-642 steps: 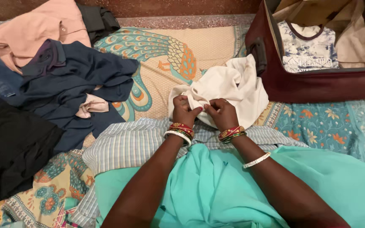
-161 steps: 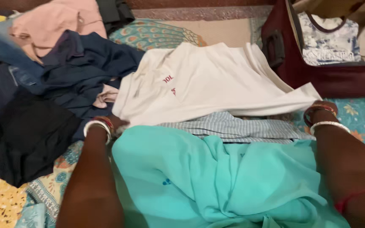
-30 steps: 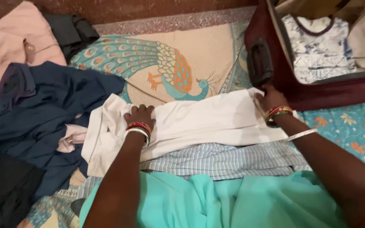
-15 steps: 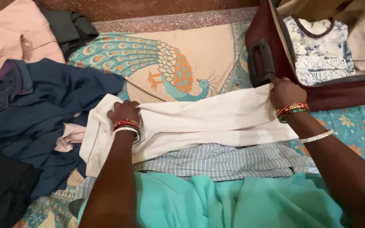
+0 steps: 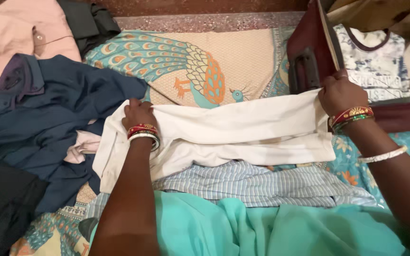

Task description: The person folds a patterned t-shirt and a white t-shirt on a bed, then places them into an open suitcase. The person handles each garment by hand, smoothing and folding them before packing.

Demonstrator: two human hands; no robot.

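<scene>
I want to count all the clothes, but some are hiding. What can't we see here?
Head view only:
- Striped shirt: near part under the teal cloth, far part under the white shirt.
- Suitcase: cut off by the top and right edges.
- Dark clothes pile: cut off at the left edge.
- Fingertips of the left hand and right hand: curled into the white shirt.

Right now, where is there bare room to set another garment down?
The peacock-print bedspread lies bare between the dark blue shirt pile and the maroon suitcase, beyond the white T-shirt. The left side is crowded.
</scene>
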